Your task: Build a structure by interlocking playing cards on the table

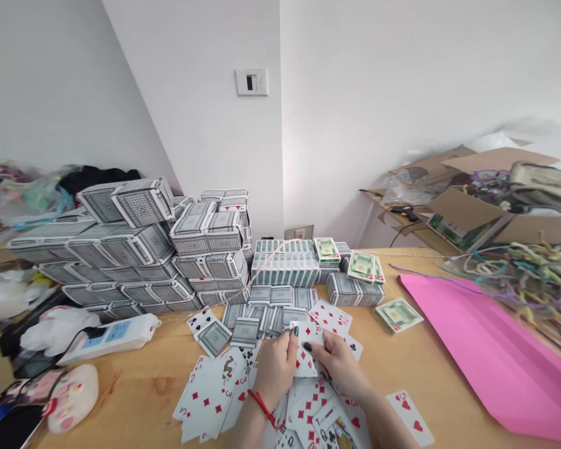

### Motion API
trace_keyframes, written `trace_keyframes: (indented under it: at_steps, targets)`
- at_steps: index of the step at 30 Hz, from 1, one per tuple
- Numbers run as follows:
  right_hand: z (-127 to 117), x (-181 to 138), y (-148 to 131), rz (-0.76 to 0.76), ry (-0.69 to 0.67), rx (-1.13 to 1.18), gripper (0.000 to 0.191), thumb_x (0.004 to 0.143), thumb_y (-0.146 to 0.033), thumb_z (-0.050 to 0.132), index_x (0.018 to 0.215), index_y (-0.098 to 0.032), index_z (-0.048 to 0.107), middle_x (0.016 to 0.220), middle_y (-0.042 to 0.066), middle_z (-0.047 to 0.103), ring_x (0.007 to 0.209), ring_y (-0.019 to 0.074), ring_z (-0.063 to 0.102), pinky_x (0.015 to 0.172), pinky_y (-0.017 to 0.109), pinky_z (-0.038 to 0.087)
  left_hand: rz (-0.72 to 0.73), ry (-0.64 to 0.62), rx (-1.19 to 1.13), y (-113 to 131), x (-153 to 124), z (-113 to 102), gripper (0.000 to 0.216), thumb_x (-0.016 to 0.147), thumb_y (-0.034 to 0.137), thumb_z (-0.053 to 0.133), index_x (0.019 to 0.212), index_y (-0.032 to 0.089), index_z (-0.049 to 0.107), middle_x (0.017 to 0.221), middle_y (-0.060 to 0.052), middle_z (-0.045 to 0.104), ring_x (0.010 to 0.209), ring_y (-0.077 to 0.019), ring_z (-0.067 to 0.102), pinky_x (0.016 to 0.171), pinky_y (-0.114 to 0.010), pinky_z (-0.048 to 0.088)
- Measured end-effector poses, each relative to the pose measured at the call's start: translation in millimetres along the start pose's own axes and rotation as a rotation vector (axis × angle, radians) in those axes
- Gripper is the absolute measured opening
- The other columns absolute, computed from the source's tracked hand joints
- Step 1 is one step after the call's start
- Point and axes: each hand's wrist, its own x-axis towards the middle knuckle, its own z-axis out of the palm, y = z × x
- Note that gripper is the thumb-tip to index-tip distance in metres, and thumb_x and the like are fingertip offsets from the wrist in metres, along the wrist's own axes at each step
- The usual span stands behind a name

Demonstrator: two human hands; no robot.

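Left hand: we see the left hand [279, 358] pinching the left edge of a diamond card [305, 368], its thumb near the top corner.
Right hand: the right hand [339, 358] grips that card from the right, thumb laid over its face; we cannot tell whether more cards sit behind it.
Diamond card: it is between the two hands, face toward us, above the loose cards on the near part of the surface [135, 399].
Grey blocks: we judge the bulk done here, since the grey blocks [143, 204] stand piled several layers high at the left, with a second pile [206, 234] just beside them.
Face-down cards: in front of the blocks, the face-down cards [245, 332] lie in short piles and loose overlaps; we take these as only partly squared.
Face-up cards: the face-up cards [208, 399] spread under and around our wrists in no order we can make out, and a five of hearts [410, 418] lies apart at the right; we judge these left to gather.
Green boxes: we see a packed row [285, 265] and three single green boxes [399, 314], two resting on grey blocks, one on the surface beside the pink sheet [486, 355]; whether they are filled we cannot tell.
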Motion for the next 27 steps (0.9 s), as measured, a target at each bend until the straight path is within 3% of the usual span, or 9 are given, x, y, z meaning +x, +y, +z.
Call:
trace_keyframes:
  at_steps: [9, 21, 27]
  targets:
    - [2.2, 0.8, 1.3, -0.01, 0.019, 0.047, 0.04, 0.074, -0.053, 0.054, 0.06, -0.02, 0.036, 0.047, -0.008, 0.035, 0.042, 0.0062, 0.027, 0.041, 0.02, 0.021, -0.062, 0.022, -0.135, 1.0, 1.7, -1.9, 0.039, 0.087, 0.034, 0.029, 0.05, 0.02, 0.027, 0.04, 0.006, 0.03, 0.037, -0.0086, 0.03, 0.042, -0.024, 0.021]
    - [2.1, 2.2, 0.8, 0.051, 0.077, 0.021, 0.043, 0.073, -0.057, 0.051, 0.055, -0.022, 0.034, 0.034, -0.009, 0.039, 0.032, 0.006, 0.029, 0.037, 0.02, 0.022, -0.152, -0.053, -0.489, -1.4, -1.3, -7.2, 0.031, 0.086, 0.039, 0.034, 0.065, 0.018, 0.043, 0.055, 0.004, 0.039, 0.052, -0.0103, 0.038, 0.049, -0.021, 0.031]
    - [2.4, 2.8, 4.7, 0.076, 0.106, 0.006, 0.045, 0.071, -0.059, 0.052, 0.055, -0.022, 0.033, 0.031, -0.008, 0.041, 0.028, 0.0061, 0.03, 0.035, 0.02, 0.023, -0.123, -0.018, -0.374, 0.5, 2.6, -6.7, 0.03, 0.085, 0.034, 0.035, 0.059, 0.019, 0.038, 0.048, 0.007, 0.03, 0.045, -0.0091, 0.03, 0.044, -0.021, 0.025]
